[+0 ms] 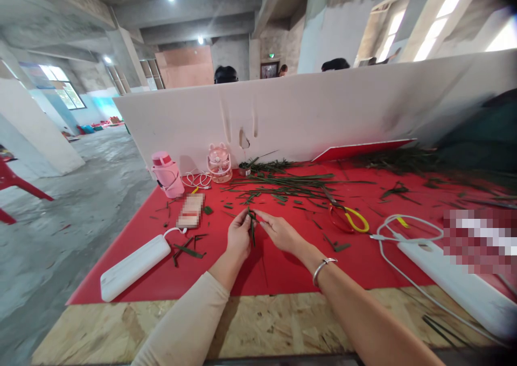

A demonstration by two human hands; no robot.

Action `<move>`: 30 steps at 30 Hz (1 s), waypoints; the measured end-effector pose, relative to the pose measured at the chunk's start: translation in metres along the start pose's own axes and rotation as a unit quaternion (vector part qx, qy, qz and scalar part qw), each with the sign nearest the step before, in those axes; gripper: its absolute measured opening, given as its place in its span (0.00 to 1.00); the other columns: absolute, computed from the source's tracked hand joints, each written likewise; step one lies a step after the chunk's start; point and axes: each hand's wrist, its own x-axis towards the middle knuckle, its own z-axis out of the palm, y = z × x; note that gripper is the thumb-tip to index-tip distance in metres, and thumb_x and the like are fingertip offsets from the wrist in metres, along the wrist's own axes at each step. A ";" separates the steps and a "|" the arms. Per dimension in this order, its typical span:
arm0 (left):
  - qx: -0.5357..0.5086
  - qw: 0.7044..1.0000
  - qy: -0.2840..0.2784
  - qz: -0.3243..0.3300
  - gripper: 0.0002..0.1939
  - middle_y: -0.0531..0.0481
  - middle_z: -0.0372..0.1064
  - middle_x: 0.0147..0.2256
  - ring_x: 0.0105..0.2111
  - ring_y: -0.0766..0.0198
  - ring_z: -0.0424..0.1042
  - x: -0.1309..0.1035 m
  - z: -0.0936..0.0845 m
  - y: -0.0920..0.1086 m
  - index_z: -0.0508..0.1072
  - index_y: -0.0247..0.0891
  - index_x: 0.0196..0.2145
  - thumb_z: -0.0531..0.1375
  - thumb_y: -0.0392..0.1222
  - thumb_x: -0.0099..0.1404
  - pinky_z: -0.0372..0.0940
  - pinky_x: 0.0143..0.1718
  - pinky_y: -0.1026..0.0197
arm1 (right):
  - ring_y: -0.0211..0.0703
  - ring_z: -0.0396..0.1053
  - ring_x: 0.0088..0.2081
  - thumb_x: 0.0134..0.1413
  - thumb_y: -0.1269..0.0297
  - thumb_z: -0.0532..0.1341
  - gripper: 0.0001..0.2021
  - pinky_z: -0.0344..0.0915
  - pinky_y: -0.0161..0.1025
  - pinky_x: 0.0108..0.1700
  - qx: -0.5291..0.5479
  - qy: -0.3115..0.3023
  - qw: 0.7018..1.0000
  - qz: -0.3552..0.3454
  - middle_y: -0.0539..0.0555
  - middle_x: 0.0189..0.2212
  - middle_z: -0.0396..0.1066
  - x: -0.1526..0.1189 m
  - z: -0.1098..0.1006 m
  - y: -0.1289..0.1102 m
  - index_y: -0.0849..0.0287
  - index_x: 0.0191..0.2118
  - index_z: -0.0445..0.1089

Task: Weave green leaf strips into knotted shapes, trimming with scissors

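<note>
My left hand is closed, its thumb and forefinger pinching a small bundle of folded dark green leaf strips. One strip end hangs down below the fingertips. From the other side my right hand comes in with its fingers together, the tips at the edge of the same bundle. They seem to pinch a strip there, though its end is too small to make out clearly. Behind both hands, a pile of long green leaf strips lies across the red table cover. Short cut pieces are scattered around.
Yellow-handled scissors lie to the right. A white power bank is cabled to a phone at left; another white power bank is at right. A pink bottle and clear pink cup stand before the white partition.
</note>
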 end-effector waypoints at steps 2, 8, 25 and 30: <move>-0.001 1.000 0.025 0.008 0.13 0.55 0.69 0.22 0.20 0.76 0.67 0.002 0.000 0.003 0.72 0.34 0.34 0.64 0.29 0.48 0.63 0.26 0.71 | 0.46 0.61 0.53 0.55 0.67 0.50 0.21 0.57 0.45 0.54 0.006 -0.008 1.000 0.005 0.55 0.52 0.63 -0.001 -0.002 0.000 0.56 0.55 0.60; 0.019 0.999 0.038 0.005 0.14 0.55 0.67 0.21 0.20 0.75 0.66 0.003 0.001 0.007 0.71 0.34 0.34 0.65 0.34 0.47 0.63 0.26 0.71 | 0.45 0.70 0.42 0.55 0.67 0.50 0.15 0.64 0.43 0.45 0.022 -0.035 0.999 -0.020 0.53 0.40 0.73 -0.007 -0.008 0.003 0.55 0.43 0.70; 0.261 0.957 -0.080 0.093 0.10 0.48 0.73 0.28 0.28 0.66 0.67 -0.014 -0.001 -0.003 0.76 0.34 0.32 0.61 0.38 0.49 0.62 0.35 0.64 | 0.41 0.68 0.32 0.54 0.67 0.52 0.10 0.62 0.35 0.35 -0.026 0.134 0.990 0.023 0.54 0.29 0.72 -0.003 0.011 -0.003 0.58 0.33 0.72; 0.256 0.960 -0.034 0.110 0.08 0.50 0.70 0.23 0.25 0.68 0.65 -0.013 -0.001 0.000 0.75 0.33 0.25 0.62 0.41 0.48 0.60 0.29 0.66 | 0.41 0.67 0.31 0.54 0.68 0.52 0.10 0.62 0.35 0.35 -0.046 0.092 0.994 -0.023 0.54 0.28 0.71 -0.006 0.014 -0.008 0.57 0.34 0.70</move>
